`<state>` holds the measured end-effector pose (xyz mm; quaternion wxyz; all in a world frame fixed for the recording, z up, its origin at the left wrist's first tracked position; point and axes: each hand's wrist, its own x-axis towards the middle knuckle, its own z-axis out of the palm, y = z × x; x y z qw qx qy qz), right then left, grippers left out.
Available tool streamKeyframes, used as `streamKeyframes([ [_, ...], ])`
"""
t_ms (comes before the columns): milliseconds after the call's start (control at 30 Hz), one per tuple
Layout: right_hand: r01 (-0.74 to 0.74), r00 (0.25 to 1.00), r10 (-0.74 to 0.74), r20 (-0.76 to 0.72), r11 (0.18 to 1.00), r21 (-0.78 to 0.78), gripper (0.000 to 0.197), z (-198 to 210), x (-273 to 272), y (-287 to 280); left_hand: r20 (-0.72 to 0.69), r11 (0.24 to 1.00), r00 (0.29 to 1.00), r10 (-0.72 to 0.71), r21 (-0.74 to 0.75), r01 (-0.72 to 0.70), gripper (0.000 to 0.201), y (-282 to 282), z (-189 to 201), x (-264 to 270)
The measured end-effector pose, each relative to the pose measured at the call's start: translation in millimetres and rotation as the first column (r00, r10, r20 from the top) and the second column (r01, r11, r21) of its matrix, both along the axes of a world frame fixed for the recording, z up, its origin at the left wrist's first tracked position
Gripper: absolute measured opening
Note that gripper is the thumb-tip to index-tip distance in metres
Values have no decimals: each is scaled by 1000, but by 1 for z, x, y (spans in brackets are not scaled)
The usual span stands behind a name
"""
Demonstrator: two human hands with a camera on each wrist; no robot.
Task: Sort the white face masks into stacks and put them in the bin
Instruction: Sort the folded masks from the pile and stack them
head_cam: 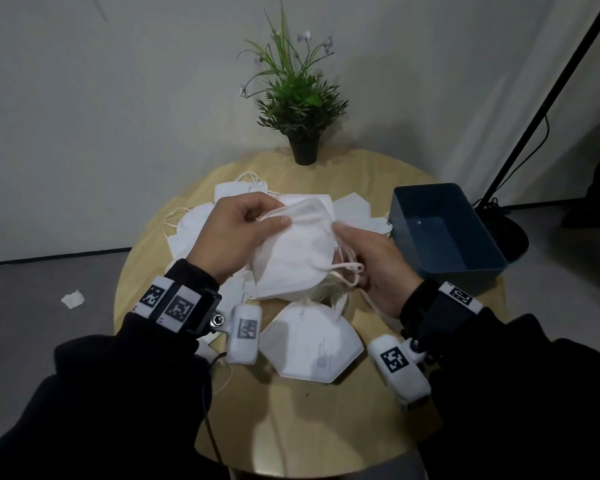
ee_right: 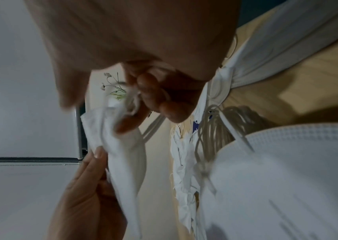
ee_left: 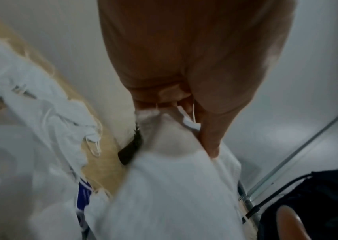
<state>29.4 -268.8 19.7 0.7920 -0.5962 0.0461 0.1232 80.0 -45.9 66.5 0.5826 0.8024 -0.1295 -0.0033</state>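
A small stack of white folded face masks (head_cam: 293, 258), ear loops trailing at its right, is held above the round bench (head_cam: 326, 427). The left hand (head_cam: 234, 233) pinches its upper edge between thumb and fingers (ee_left: 209, 138); the right hand (head_cam: 378, 271) grips its right side, fingers (ee_right: 149, 91) curled round the loops. More loose masks (head_cam: 312, 344) lie beneath. The blue bin (head_cam: 444, 233) stands just right, seen only in the head view. The right wrist view alone shows the curled fingertips.
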Motion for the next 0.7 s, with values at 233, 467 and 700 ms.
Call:
streamKeyframes([
  [233,211,977,-214,6,958,-194,26,0,-1,2,38,992,997,68,99,-72,12,15,-3,6],
  [467,270,962,-244,-123,924,272,17,11,0,3,28,974,977,211,81,-212,30,8,-5,1],
  [700,307,874,-58,482,835,-457,63,4,-7,-9,-329,988,933,144,0,-152,9,-1,-10,-5],
])
